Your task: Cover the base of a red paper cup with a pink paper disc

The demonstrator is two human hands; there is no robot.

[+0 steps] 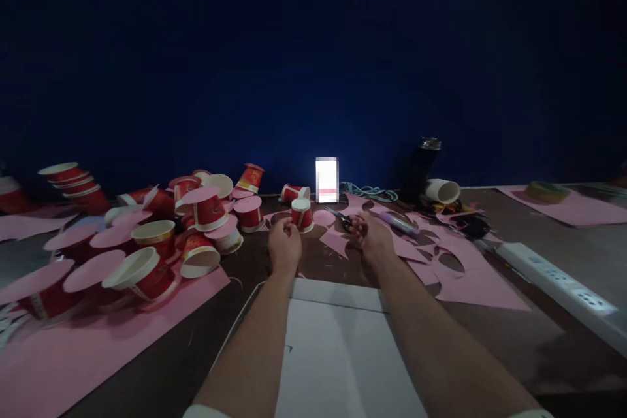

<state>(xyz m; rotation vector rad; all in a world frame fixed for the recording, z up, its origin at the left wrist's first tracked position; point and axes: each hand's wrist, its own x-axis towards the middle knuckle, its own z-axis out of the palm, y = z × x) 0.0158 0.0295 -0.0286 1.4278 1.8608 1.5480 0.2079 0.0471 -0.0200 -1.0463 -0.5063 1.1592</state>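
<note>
While both forearms extend from the bottom edge toward the centre of the frame, the left hand (284,245) sits loosely curled just below and left of an inverted red paper cup (302,214); its fingertips appear to pinch something small, though the low light does not show what it is. The right hand (371,238), slightly right of centre, is closed around the handles of a pair of scissors (343,218), whose blades point up and left toward the cup, a grip that keeps the tool ready over the paper. Pink paper offcuts (455,274) with round holes lie to the right of that hand, near enough to be drawn under the blades. A white sheet (337,346) lies between the forearms at lower centre. At centre left, a heap of red cups (196,228), many capped with pink discs, rests partly on a large pink sheet (98,346) reaching the lower left corner. A lit phone screen (326,180) stands behind the cup at centre. A dark bottle (422,166) and a tipped white cup (442,191) stand right of centre; a white power strip (553,277) runs along the lower right.
</note>
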